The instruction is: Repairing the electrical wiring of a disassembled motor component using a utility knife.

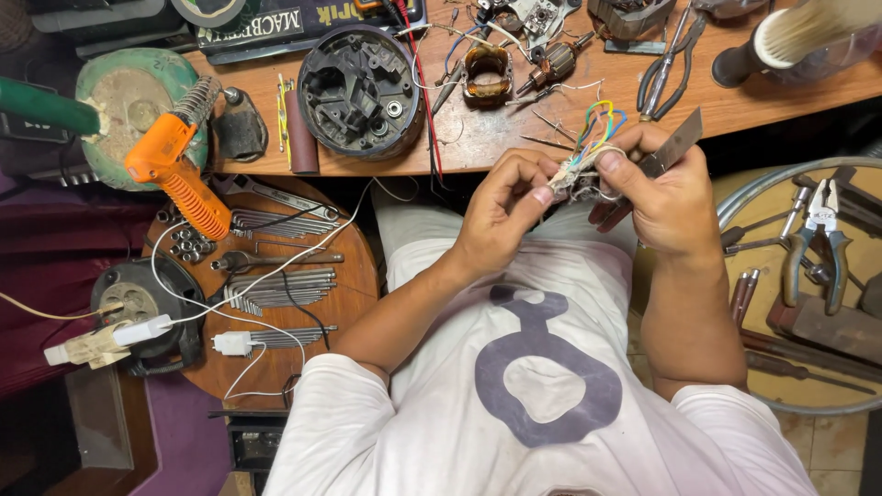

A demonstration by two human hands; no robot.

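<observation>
Both hands met above the person's lap: the left hand [501, 207] pinched a small part [577, 184] trailing a bundle of coloured wires [595, 129], while the right hand [666, 197] steadied it, also gripping a flat metal blade [678, 145]. The wires remained loose, apparently unfinished. Beyond, on the wooden counter [772, 101], lay a black motor housing [360, 90], a stator [487, 73] and pliers [669, 60].
</observation>
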